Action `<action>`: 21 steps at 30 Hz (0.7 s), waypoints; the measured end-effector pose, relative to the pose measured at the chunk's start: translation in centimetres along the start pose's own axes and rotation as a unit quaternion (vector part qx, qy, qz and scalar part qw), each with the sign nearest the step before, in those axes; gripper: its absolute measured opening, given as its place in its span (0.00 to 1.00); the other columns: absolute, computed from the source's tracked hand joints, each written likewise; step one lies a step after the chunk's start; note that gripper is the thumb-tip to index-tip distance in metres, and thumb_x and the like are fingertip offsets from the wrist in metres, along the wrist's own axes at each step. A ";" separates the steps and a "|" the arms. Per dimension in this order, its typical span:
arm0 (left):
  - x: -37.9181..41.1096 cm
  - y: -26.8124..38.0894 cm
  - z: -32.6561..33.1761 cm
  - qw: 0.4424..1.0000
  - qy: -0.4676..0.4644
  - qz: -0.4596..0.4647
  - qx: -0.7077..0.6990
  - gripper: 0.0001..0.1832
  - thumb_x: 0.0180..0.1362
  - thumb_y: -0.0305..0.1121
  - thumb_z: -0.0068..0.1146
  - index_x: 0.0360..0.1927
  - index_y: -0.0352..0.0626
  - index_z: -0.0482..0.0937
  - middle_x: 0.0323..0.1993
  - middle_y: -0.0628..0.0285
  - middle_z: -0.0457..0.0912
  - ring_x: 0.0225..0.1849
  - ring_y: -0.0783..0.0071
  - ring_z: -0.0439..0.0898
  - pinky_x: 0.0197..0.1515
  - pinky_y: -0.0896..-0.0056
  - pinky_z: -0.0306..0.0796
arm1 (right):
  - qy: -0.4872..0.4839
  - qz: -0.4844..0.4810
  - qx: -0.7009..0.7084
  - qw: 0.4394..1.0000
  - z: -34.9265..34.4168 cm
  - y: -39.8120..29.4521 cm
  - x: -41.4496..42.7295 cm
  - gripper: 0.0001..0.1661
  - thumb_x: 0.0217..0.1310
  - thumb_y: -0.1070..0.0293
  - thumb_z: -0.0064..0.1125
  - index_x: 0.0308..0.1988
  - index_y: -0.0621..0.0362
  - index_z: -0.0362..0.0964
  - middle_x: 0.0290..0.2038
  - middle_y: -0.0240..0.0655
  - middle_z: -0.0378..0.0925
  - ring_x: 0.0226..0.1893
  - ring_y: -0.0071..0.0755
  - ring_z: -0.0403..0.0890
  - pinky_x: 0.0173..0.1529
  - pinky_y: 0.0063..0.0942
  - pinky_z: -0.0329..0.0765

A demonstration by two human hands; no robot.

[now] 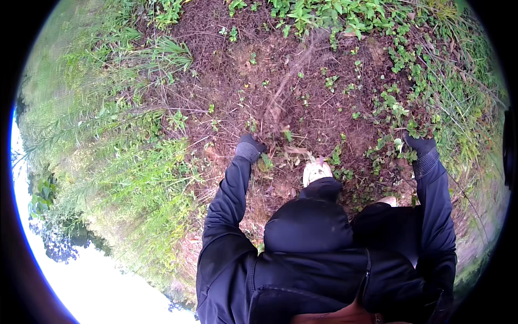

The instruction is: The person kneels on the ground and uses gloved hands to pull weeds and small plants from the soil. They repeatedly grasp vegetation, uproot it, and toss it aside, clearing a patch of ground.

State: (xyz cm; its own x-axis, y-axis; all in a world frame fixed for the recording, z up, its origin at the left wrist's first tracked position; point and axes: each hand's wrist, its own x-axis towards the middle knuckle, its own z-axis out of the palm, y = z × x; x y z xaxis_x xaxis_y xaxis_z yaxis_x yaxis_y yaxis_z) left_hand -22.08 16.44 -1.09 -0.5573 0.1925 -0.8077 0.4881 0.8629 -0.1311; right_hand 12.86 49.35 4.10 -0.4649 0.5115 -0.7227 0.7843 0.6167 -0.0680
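Observation:
My left hand (251,146), in a dark knit glove with a ribbed cuff, is closed at the ground left of my shoe. It grips a bunch of plant stems (273,117), blurred, that reaches up and away over the soil. On the right, my right hand (421,146), in a matching glove, is at a patch of round-leaved weeds (417,127). Leaves and dark roots show just beyond its fingers, which look curled around part of them. The fingertips of both hands are partly hidden.
A pale shoe (315,172) rests on reddish soil (251,60) between the hands, a second shoe (388,201) farther right. Tall grass (149,174) covers the left side. Low green creepers (437,81) grow at the right, leafy plants (336,12) at the top.

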 end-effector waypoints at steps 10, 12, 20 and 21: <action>9.5 -16.5 -11.2 0.918 0.303 -0.252 -0.045 0.27 0.48 0.31 0.52 0.55 0.47 0.67 0.58 0.57 0.66 0.52 0.55 0.72 0.50 0.59 0.69 | 0.106 -0.057 -0.099 0.988 3.8 2.2 2.8 0.26 0.51 0.55 0.45 0.51 0.47 0.66 0.54 0.36 0.68 0.55 0.42 0.66 0.61 0.38 0.61; 13.0 -21.0 -11.7 0.926 0.261 -0.256 -0.093 0.27 0.47 0.33 0.53 0.54 0.44 0.68 0.54 0.53 0.70 0.52 0.53 0.73 0.51 0.58 0.68 | 0.067 -0.050 0.068 0.994 7.2 5.7 4.0 0.24 0.49 0.57 0.47 0.49 0.47 0.68 0.51 0.37 0.70 0.54 0.41 0.67 0.60 0.38 0.62; 10.6 -17.3 -10.9 0.926 0.241 -0.265 -0.119 0.20 0.45 0.40 0.57 0.40 0.37 0.78 0.43 0.46 0.77 0.47 0.51 0.76 0.48 0.60 0.70 | 0.110 -0.093 -0.001 0.990 4.5 2.8 2.0 0.23 0.50 0.57 0.46 0.48 0.48 0.69 0.51 0.37 0.70 0.55 0.42 0.67 0.61 0.38 0.61; 9.8 -17.3 -10.2 0.923 0.254 -0.254 -0.139 0.21 0.45 0.41 0.57 0.39 0.35 0.78 0.41 0.45 0.77 0.46 0.50 0.76 0.47 0.60 0.70 | 0.118 -0.101 -0.011 0.988 4.3 2.4 1.9 0.23 0.50 0.57 0.46 0.48 0.48 0.69 0.51 0.38 0.70 0.55 0.42 0.67 0.61 0.38 0.61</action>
State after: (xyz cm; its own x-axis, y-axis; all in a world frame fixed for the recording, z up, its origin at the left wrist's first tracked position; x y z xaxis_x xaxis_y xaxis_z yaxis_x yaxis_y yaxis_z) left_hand -42.86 8.19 -0.87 -0.9441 -0.1361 -0.3004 -0.0742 0.9752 -0.2087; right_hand 15.61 49.25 -0.42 -0.6955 0.5014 -0.5146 0.6583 0.7317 -0.1768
